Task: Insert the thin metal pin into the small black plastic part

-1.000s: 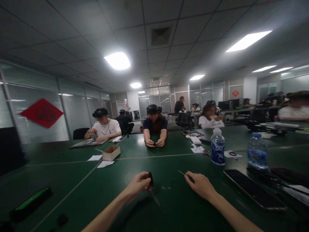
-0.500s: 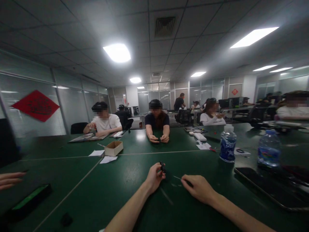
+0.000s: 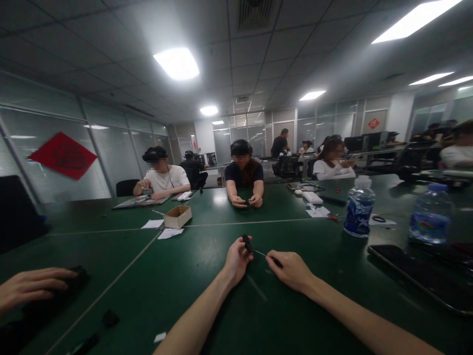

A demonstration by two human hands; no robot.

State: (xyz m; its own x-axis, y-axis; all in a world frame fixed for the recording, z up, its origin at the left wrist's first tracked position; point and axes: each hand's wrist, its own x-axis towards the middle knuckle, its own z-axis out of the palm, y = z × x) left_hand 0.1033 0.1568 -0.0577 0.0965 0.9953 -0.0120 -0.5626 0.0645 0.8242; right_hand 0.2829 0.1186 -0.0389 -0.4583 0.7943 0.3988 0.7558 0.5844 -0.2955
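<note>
My left hand [image 3: 236,259] is closed around a small black part [image 3: 247,243], held upright just above the green table [image 3: 185,286]. My right hand [image 3: 290,268] pinches a thin metal tool [image 3: 261,253] whose tip points left and touches the black part. Both forearms reach in from the bottom edge. The two hands are a few centimetres apart.
Two water bottles [image 3: 358,207] [image 3: 430,221] and a dark phone [image 3: 424,278] lie to the right. A small cardboard box [image 3: 178,216] with paper slips sits further back. Another person's hand [image 3: 29,288] rests on a dark object at left. Several people sit across the table.
My hands have drawn together, and the tool tip now meets the black part. A neighbour's hand has come in at the left and covers the dark object there. The view tilted upward.
</note>
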